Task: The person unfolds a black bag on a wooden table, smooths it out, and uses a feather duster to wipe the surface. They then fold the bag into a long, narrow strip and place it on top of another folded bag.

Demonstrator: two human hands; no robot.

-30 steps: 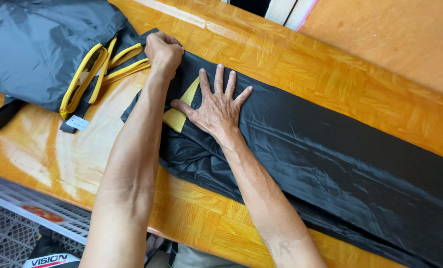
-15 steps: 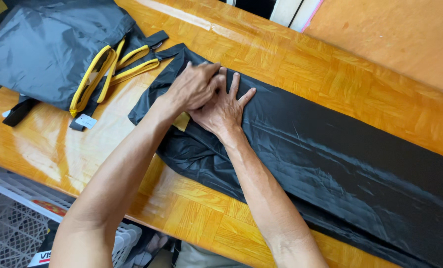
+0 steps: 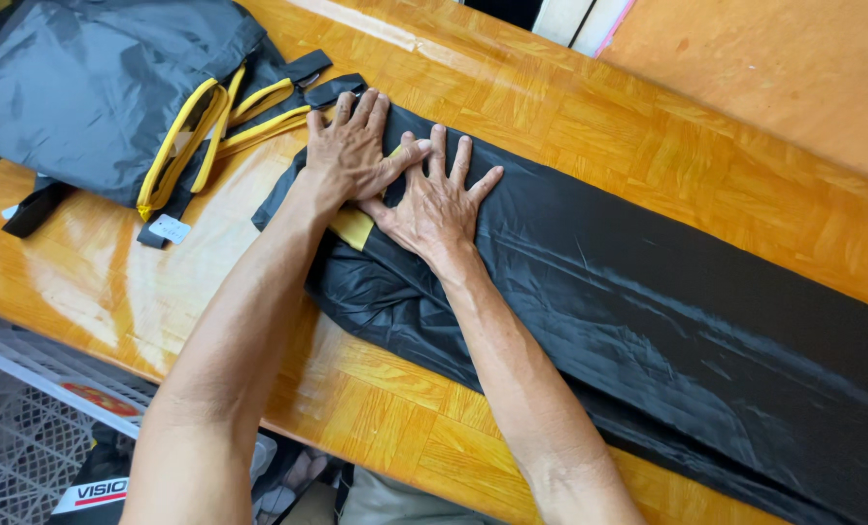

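Nearest me, the tabletop point(image 3: 405, 428) edge leaves only a narrow bare strip before the long black folded fabric point(image 3: 648, 321), which runs off to my right. My right hand point(image 3: 434, 204) and left hand point(image 3: 351, 151) lie flat on its near end, fingers spread wide, gripping nothing, pressing to keep the fold flat. Beyond my left hand sits the grey yellow-trimmed bag point(image 3: 94, 97), close by, crowding that side.
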